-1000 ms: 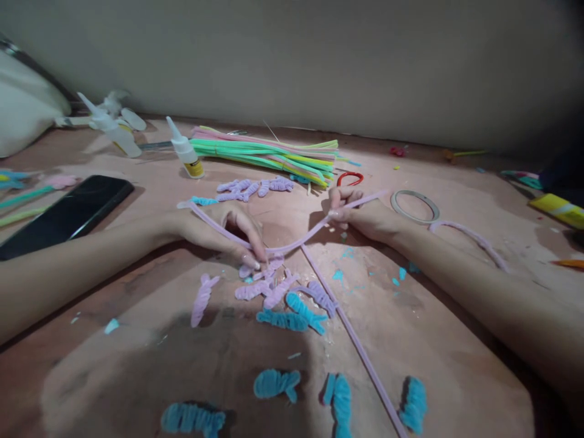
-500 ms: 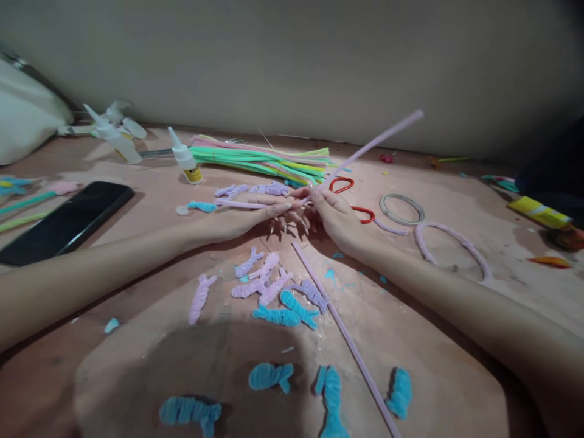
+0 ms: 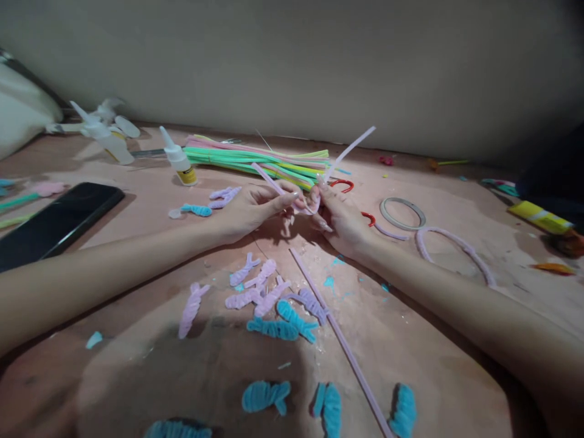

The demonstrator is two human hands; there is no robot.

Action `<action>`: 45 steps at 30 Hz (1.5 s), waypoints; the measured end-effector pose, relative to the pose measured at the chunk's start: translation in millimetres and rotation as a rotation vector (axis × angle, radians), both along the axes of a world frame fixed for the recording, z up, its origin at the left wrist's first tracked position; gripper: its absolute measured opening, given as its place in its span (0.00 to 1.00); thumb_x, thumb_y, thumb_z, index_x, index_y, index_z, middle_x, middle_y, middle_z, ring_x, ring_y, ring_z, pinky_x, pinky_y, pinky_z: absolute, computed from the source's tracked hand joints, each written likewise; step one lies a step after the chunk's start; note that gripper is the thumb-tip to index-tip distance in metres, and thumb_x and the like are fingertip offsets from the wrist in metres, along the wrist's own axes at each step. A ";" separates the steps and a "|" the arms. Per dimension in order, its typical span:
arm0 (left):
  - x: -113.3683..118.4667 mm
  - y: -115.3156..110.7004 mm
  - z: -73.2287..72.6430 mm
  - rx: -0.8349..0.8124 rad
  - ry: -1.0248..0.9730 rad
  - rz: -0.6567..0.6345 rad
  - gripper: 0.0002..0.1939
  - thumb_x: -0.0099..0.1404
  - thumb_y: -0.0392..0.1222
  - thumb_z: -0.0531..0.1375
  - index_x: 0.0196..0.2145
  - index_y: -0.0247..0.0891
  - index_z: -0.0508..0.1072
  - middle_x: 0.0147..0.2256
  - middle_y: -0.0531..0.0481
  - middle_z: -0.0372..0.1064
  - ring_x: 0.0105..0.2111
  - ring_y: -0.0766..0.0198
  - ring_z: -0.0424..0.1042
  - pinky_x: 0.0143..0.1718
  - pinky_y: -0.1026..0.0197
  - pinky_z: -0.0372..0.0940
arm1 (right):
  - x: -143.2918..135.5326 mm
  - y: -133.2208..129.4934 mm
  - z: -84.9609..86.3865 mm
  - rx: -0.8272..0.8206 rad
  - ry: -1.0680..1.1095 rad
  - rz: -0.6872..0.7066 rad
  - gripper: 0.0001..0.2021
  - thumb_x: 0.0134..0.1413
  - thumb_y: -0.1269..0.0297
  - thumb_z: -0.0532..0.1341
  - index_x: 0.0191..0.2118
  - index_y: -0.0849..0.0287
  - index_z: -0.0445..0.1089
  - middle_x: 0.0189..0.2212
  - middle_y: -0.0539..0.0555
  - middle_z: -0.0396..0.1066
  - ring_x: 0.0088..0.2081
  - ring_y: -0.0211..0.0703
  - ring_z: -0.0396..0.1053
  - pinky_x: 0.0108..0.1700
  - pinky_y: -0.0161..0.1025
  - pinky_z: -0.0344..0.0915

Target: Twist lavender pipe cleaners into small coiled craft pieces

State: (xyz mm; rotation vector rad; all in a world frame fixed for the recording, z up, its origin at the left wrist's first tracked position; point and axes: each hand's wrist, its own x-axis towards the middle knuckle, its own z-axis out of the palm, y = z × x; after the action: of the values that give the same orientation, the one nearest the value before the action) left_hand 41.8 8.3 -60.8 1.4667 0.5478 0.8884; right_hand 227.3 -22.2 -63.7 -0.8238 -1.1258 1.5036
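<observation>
A pale pink pipe cleaner [image 3: 351, 152] is bent between my two hands, with one end rising to the upper left and the other to the upper right. My left hand [image 3: 269, 208] pinches it near the bend. Close beside it, my right hand [image 3: 340, 216] also has its fingers closed on it. Below them, a straight lilac pipe cleaner [image 3: 349, 350] lies on the table. Small twisted pink pieces [image 3: 269, 298] and blue pieces [image 3: 274, 328] are scattered in front of my hands. Red-handled scissors [image 3: 343, 184] are partly covered by my right hand.
A bundle of green, pink and yellow pipe cleaners [image 3: 228, 157] lies at the back beside a glue bottle [image 3: 180, 161]. A black phone [image 3: 59, 222] rests at left. On the right are a grey ring [image 3: 423, 213], a lilac loop [image 3: 469, 249] and a yellow tube [image 3: 541, 218].
The pipe cleaner was nearly straight and is now bent between my hands. Its left end has swung upward, and my left hand has turned. The view has shifted slightly.
</observation>
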 end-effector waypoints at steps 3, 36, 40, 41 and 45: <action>-1.2 -1.7 3.0 -0.125 0.090 -0.109 0.27 0.54 0.66 0.73 0.29 0.35 0.80 0.23 0.51 0.74 0.19 0.67 0.72 0.18 0.68 0.64 | -0.6 0.4 -1.7 0.025 -0.008 0.011 0.20 0.60 0.43 0.68 0.35 0.58 0.71 0.17 0.41 0.57 0.17 0.30 0.47 0.21 0.34 0.47; -0.7 0.1 -2.2 -0.009 0.076 0.259 0.20 0.56 0.55 0.75 0.32 0.34 0.81 0.30 0.49 0.78 0.29 0.66 0.76 0.28 0.66 0.70 | -0.3 -1.4 -15.4 0.118 -0.106 0.051 0.16 0.66 0.50 0.63 0.37 0.59 0.67 0.25 0.44 0.57 0.22 0.30 0.49 0.23 0.33 0.45; -0.9 -4.0 -1.2 0.051 0.072 0.311 0.19 0.57 0.53 0.75 0.34 0.34 0.81 0.31 0.49 0.79 0.27 0.66 0.75 0.29 0.64 0.72 | 1.2 -1.0 -19.0 0.130 -0.169 -0.019 0.18 0.67 0.45 0.60 0.39 0.56 0.63 0.22 0.43 0.60 0.18 0.31 0.54 0.20 0.33 0.47; -0.9 -5.1 -0.6 0.064 0.077 0.318 0.19 0.57 0.54 0.75 0.34 0.34 0.81 0.31 0.49 0.79 0.27 0.66 0.75 0.29 0.64 0.72 | 1.9 -1.1 -19.2 0.128 -0.226 -0.017 0.20 0.69 0.42 0.57 0.39 0.56 0.64 0.21 0.43 0.60 0.17 0.31 0.54 0.19 0.34 0.47; -1.4 -7.3 1.5 0.136 0.114 0.302 0.20 0.59 0.56 0.73 0.34 0.34 0.80 0.30 0.49 0.78 0.28 0.65 0.75 0.28 0.64 0.71 | 5.4 -3.5 -15.1 0.129 -0.447 0.109 0.29 0.72 0.38 0.49 0.33 0.60 0.69 0.20 0.48 0.64 0.16 0.31 0.53 0.18 0.36 0.46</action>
State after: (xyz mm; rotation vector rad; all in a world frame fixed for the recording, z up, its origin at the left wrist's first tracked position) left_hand 40.4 1.0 -59.3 1.5896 0.8225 1.0999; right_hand 232.7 -25.8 -78.8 -1.0524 -1.6010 1.3509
